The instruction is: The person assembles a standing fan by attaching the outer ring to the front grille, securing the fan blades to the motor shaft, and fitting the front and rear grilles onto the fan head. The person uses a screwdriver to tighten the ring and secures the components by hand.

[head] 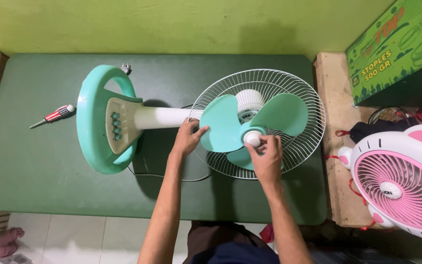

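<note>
Right hand (268, 157) pinched on the white hub cap (252, 138) at the blade's centre; left hand (189, 138) clamped on a teal blade (221, 123) edge, steadying it. Fan lies flat on the green table (35, 171), rear wire guard (299, 93) under the blades, front guard off and out of sight. Whether the cap is seated, I can't tell. Screwdriver (54, 116) lies untouched far left. Far right: green carton (396, 49), yellow lettering, above a pink-white fan (406, 181).

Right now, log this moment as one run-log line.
left hand: steadies teal blade | right hand: grips white hub cap | screwdriver: on table
</note>
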